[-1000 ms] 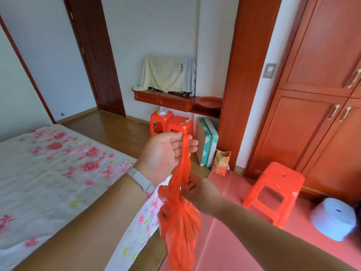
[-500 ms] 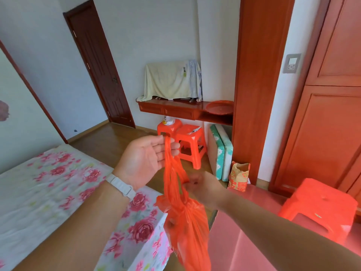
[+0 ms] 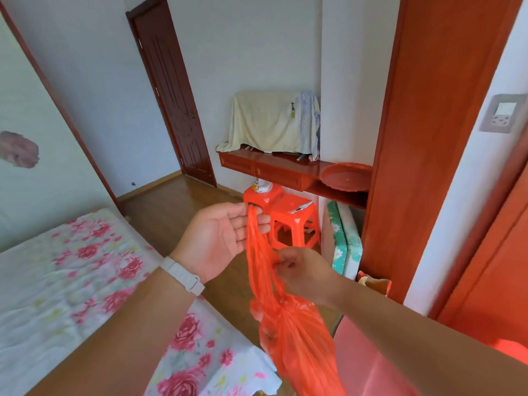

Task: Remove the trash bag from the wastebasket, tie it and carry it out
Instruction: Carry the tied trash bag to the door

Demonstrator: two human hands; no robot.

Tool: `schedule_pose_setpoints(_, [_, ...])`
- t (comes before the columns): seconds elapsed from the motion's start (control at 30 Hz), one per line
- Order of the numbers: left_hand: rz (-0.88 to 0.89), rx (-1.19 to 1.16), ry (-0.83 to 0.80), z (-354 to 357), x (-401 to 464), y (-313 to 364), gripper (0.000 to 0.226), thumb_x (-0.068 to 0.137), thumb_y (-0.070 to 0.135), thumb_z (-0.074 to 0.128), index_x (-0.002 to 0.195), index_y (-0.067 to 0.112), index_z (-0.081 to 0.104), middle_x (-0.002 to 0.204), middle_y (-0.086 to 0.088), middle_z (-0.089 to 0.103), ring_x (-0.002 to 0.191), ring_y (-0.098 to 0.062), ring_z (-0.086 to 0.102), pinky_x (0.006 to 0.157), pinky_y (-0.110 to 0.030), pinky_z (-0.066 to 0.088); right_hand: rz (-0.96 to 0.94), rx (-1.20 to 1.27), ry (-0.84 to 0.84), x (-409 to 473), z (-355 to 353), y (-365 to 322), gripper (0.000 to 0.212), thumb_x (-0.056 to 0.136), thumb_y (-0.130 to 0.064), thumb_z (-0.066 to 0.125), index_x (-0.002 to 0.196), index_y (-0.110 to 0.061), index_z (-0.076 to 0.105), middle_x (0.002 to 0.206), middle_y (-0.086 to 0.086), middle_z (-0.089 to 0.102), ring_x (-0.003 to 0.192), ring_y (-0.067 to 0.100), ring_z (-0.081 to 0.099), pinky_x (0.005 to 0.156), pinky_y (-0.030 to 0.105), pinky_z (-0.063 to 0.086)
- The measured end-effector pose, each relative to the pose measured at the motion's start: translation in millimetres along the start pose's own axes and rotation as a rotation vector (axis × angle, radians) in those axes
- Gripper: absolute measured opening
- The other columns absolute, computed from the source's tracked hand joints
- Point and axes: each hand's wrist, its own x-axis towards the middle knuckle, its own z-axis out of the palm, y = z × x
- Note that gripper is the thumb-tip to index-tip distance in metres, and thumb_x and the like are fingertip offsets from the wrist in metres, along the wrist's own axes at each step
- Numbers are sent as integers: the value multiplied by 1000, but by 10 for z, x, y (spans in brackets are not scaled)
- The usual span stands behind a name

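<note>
Left hand (image 3: 220,238) spread wide, orange trash bag (image 3: 297,338) looped over its fingers, right hand (image 3: 305,277) pinching the handles, just beside the bed (image 3: 71,281).

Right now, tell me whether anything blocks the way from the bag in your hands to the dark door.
Only the dark door itself, which is shut. From the trash bag, the wood floor to it shows nothing in the way; the bed lies left of that path, the red stools right.
</note>
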Motion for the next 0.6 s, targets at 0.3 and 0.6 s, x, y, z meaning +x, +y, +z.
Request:
schedule_pose_setpoints(0.3, [22,-14,-29,-56,1777,-80,10,88,6,55,90,8,64,78,-8,73,76,-21,70,67,-30,52,146,282,102,1399,-396,493,26,85,-39,57,65,-22,58,69,4,58,68,19,55,77,54,53])
schedule_pose_setpoints(0.6, [9,-49,-76,-271,3093,381,19,88,3,56,105,-2,61,81,-12,70,71,-20,70,55,-23,54,231,305,123,2735,-711,594,25,88,-28,58,84,-5,65,81,12,68,76,21,65,89,53,54])
